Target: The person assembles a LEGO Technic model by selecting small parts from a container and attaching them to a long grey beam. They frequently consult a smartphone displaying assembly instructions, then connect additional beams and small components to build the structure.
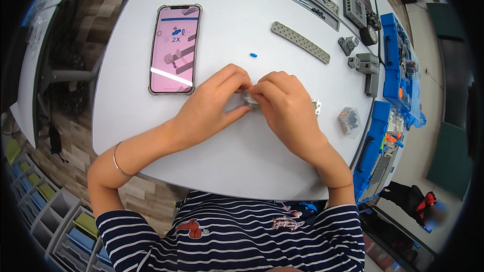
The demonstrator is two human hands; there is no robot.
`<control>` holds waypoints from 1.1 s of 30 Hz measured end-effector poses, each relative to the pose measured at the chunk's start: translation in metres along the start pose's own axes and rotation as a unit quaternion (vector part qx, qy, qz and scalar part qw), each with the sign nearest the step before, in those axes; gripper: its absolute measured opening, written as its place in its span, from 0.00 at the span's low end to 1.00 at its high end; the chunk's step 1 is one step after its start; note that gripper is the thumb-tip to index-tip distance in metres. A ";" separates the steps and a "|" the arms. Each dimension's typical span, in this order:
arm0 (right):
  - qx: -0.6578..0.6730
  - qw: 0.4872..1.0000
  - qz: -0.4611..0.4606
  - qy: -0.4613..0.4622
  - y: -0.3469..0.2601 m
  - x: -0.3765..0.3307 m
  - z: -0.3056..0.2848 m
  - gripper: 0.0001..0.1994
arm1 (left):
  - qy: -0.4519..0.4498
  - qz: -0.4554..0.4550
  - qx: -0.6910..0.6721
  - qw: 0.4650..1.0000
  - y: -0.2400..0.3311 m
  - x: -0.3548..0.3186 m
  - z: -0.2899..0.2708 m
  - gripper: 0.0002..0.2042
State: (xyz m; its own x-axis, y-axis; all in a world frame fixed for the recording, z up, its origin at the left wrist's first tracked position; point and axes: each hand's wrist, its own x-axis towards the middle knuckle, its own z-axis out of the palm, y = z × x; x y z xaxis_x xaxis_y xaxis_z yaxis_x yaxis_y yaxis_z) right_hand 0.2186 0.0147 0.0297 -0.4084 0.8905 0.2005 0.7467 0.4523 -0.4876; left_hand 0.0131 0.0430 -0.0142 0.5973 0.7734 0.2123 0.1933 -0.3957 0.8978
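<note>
The small grey brick piece (249, 99) sits pinched between left hand (214, 106) and right hand (287, 108) fingertips.

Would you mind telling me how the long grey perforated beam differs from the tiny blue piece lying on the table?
The long grey beam is grey, while the tiny blue piece is bright blue. The beam is a long strip with a row of holes; the blue piece is a small peg-like bit with no holes visible. The beam lies diagonally, farther right; the blue piece sits nearer the hands. Both rest loose on the white table, untouched.
</note>
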 end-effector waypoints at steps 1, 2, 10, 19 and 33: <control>0.027 0.999 0.016 -0.012 0.001 0.001 -0.005 0.09 | 0.001 0.001 -0.005 1.000 0.000 0.000 0.000 0.19; 0.056 0.997 0.037 -0.028 0.002 0.002 -0.009 0.09 | 0.003 0.000 -0.010 1.000 -0.001 0.000 0.000 0.19; -0.007 0.999 0.030 -0.026 0.000 0.002 -0.035 0.12 | 0.000 -0.018 -0.031 0.999 -0.001 -0.001 0.001 0.18; -0.143 0.988 -0.023 -0.057 -0.019 -0.013 -0.025 0.16 | 0.008 -0.009 -0.021 1.000 -0.001 -0.001 0.001 0.17; -0.067 0.995 -0.020 -0.078 -0.006 -0.007 -0.029 0.13 | 0.012 -0.002 -0.016 1.000 0.000 0.000 0.002 0.17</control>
State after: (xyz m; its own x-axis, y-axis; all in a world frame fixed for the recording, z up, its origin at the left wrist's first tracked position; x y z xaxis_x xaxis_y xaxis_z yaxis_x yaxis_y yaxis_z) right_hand 0.2324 0.0070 0.0553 -0.5080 0.8578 0.0782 0.7870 0.4992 -0.3625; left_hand 0.0150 0.0424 -0.0154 0.5770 0.7870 0.2183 0.1697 -0.3769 0.9106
